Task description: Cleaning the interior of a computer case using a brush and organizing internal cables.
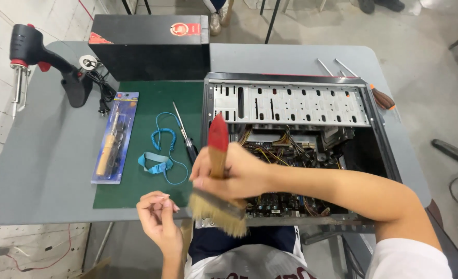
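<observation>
Right hand (234, 173) grips a red-handled paintbrush (219, 181), bristles down at the near rim of the open computer case (291, 150), centre-right of frame. Left hand (159, 214), lower centre, is loosely curled and holds nothing. We judge the brushing as under way; cables and boards inside still crowd the reach. Left of the case: green mat (146, 170), blue wrist strap (159, 155), packaged soldering iron (114, 137).
</observation>
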